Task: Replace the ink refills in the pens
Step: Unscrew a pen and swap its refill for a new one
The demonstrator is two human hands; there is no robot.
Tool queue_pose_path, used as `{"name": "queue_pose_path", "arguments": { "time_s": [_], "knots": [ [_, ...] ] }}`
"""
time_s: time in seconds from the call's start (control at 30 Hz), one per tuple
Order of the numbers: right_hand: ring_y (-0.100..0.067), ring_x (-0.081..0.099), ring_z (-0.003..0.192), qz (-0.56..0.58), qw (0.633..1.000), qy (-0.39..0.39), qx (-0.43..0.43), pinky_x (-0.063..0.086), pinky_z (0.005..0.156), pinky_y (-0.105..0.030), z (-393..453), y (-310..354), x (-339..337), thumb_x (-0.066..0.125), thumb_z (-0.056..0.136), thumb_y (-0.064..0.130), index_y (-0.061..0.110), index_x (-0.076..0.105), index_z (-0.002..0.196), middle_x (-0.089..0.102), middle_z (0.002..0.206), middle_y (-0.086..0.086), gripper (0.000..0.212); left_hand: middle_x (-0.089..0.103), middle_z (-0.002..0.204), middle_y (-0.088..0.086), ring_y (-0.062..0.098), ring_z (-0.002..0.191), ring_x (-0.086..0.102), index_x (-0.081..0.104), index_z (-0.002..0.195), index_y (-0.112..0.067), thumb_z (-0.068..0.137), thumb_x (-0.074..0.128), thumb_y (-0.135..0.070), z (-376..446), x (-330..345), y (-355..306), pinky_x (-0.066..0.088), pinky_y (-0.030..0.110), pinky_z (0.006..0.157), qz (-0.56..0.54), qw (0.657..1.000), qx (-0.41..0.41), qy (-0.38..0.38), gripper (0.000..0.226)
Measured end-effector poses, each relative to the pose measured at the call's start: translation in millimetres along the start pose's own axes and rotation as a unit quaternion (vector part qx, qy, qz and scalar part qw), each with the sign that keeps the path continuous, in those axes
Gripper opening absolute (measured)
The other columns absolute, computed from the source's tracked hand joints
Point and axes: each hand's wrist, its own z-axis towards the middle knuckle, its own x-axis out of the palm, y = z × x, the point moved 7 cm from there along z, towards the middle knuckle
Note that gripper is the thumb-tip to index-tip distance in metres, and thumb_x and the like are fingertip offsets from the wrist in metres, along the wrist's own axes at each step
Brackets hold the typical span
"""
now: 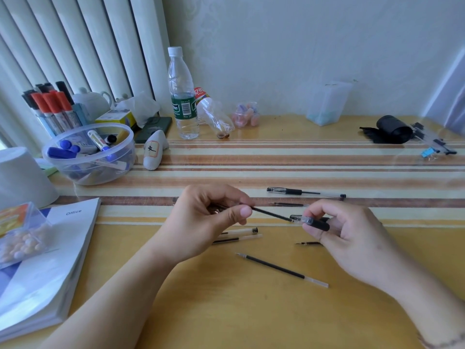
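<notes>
My left hand (208,217) pinches one end of a thin black ink refill (270,214). The refill's other end sits in the clear mouth of a pen barrel with a black grip (317,223), which my right hand (352,238) holds. A loose black refill (281,269) lies on the desk in front of my hands. A whole pen (305,192) and another refill (288,204) lie just beyond them. A clear barrel and a refill (239,235) lie under my left hand. A short tip piece (309,243) rests by my right palm.
A clear bowl of markers (88,152) and a marker cup (54,107) stand at the back left. An Office book (50,260) with a bead box (20,238) lies at the left. A water bottle (182,96) and a black roll (392,129) stand along the wall.
</notes>
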Motion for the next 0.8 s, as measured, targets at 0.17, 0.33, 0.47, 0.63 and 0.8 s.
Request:
{"name": "queue_pose_path", "arguments": {
  "time_s": [0.17,0.33,0.47,0.63,0.8],
  "knots": [
    [-0.009,0.052,0.049,0.024,1.000,-0.018,-0.005,0.046,0.052,-0.024,-0.3,4.6,-11.0,0.059,0.076,0.069,0.040,0.063,0.093,0.067,0.077,0.021,0.034,0.069,0.062,0.001,0.010,0.043,0.045,0.074,0.082,-0.011,0.079,0.070,-0.021,2.0,-17.3,6.9,0.039,0.017,0.045,-0.061,0.994,-0.025,-0.086,0.011],
    [-0.018,0.048,0.050,0.064,0.992,-0.099,-0.032,0.042,0.048,-0.034,0.5,1.3,-25.4,0.039,0.086,0.068,0.044,0.066,0.094,0.058,0.060,-0.005,0.036,0.063,0.056,-0.002,0.012,0.042,0.041,0.070,0.081,-0.011,0.082,0.071,-0.021,2.7,-28.6,14.2,0.036,0.016,0.045,-0.132,0.980,-0.057,-0.136,0.011],
    [-0.021,0.058,0.059,0.082,0.993,-0.050,-0.065,0.048,0.055,-0.035,-1.3,11.7,-11.7,0.044,0.089,0.054,0.049,0.061,0.107,0.064,0.076,0.004,0.026,0.059,0.048,-0.003,0.010,0.040,0.040,0.067,0.081,-0.005,0.079,0.064,-0.023,2.9,-25.0,13.1,0.035,0.014,0.044,-0.125,0.982,-0.057,-0.132,0.018],
    [-0.038,0.052,0.061,0.112,0.989,-0.052,-0.077,0.045,0.056,-0.044,-1.2,10.3,-10.9,0.048,0.087,0.052,0.047,0.064,0.106,0.065,0.078,0.000,0.025,0.060,0.051,-0.002,0.010,0.040,0.040,0.068,0.081,-0.009,0.083,0.069,-0.022,3.4,-25.8,15.0,0.035,0.015,0.045,-0.136,0.980,-0.058,-0.131,0.013],
    [-0.042,0.060,0.074,0.114,0.990,-0.042,-0.077,0.051,0.065,-0.048,0.0,9.3,-7.3,0.048,0.087,0.054,0.049,0.064,0.109,0.071,0.093,0.001,0.027,0.064,0.061,0.000,0.012,0.041,0.041,0.074,0.078,-0.020,0.077,0.073,-0.030,4.2,-28.1,19.8,0.036,0.018,0.046,-0.156,0.978,-0.060,-0.122,0.010]
  ]
}}
